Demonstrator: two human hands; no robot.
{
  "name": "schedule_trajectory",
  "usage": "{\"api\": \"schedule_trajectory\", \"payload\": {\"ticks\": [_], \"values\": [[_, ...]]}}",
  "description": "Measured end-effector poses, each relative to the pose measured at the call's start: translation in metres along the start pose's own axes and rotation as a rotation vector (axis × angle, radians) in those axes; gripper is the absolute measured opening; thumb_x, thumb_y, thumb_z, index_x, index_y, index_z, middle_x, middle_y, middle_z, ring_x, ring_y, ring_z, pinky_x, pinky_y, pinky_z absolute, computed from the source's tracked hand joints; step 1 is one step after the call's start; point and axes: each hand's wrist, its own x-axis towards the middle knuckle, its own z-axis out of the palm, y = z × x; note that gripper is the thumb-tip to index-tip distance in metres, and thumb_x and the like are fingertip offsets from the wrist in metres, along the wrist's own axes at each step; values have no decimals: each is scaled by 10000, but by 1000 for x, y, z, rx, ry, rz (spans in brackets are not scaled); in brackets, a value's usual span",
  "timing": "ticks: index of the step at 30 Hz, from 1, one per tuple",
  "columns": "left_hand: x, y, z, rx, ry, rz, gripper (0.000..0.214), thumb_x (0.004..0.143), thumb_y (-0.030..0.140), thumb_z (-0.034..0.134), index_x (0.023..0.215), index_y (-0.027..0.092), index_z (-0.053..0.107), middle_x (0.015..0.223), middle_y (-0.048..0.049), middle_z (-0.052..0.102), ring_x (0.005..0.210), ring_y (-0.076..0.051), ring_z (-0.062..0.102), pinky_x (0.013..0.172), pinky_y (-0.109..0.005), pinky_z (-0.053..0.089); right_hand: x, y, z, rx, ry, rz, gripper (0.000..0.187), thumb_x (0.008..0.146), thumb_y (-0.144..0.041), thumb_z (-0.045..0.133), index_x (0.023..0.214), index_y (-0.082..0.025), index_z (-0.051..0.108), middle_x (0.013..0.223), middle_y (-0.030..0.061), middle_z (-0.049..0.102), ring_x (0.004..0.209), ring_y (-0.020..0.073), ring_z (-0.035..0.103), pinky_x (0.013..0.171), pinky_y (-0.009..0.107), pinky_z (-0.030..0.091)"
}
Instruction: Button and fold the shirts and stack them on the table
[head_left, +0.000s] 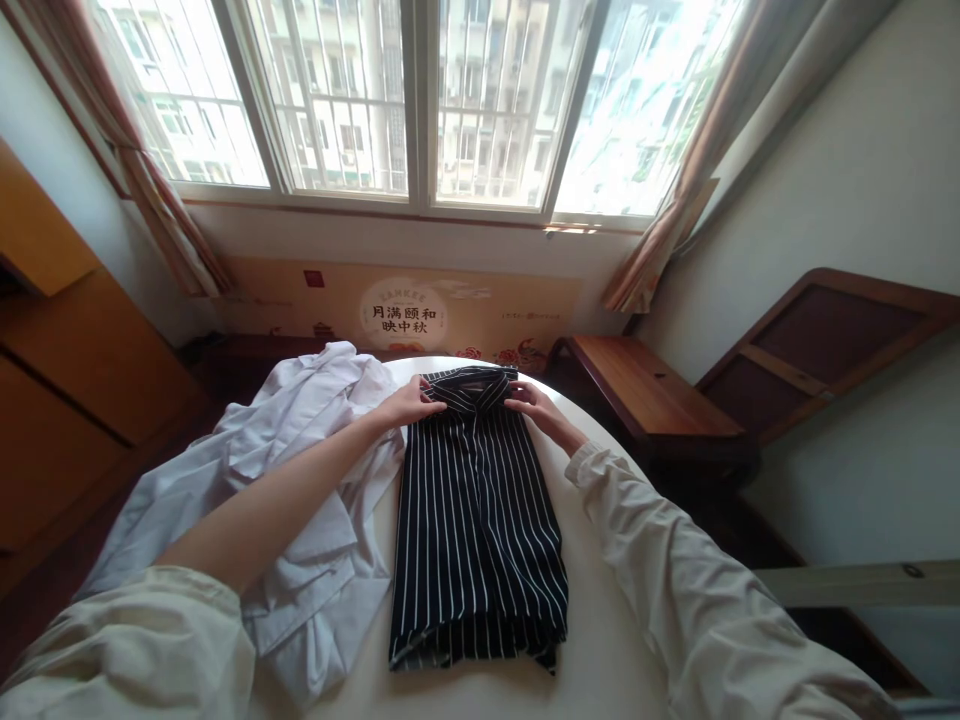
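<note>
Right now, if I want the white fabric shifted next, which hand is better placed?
Likely left. The left hand is at the side of the striped shirt nearest the white fabric; the right hand is at the shirt's opposite side, farther away.

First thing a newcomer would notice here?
Probably the black shirt with white stripes, lying folded mid-table, with the left hand and right hand at either side of its collar. Next, the rumpled white cloth heaped to its left on the pale round table, partly behind the left forearm. Then the bright barred window across the top.
</note>
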Motion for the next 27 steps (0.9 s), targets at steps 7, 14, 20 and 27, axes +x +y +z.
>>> {"api": "schedule_trajectory", "payload": {"ticks": [7, 14, 20, 27], "values": [[4, 6, 23, -16, 51, 104, 391, 576, 384, 886, 880, 191, 735, 792, -25, 741, 798, -255, 696, 779, -346, 542, 16, -13, 20, -139, 13, -35, 343, 665, -367, 868, 942, -194, 766, 920, 54, 783, 881, 243, 693, 886, 392, 553], [-39, 39, -1, 295, 128, 436, 119, 709, 232, 744, 828, 228, 735, 867, -39, 699, 871, -237, 648, 887, -334, 498, -13, -31, 15, -349, 142, -314, 140, 740, -263, 784, 873, -246, 744, 972, 35, 740, 993, 254, 639, 986, 405, 510], [-87, 47, -9, 551, -17, 610, 250, 739, 165, 705, 969, 258, 734, 1039, -69, 698, 1020, -279, 634, 1032, -401, 431, -69, -30, 5, -637, 2, -519, 236, 769, -92, 649, 925, -257, 712, 990, 66, 707, 996, 273, 608, 941, 414, 507], [-107, 37, 10, 766, -53, 514, 364, 693, 81, 628, 1011, 234, 718, 1050, -90, 689, 987, -305, 641, 959, -434, 460, -91, -15, 10, -737, -131, -472, 567, 675, -39, 647, 1197, -256, 688, 1239, 86, 668, 1160, 298, 595, 1056, 460, 491]]}}
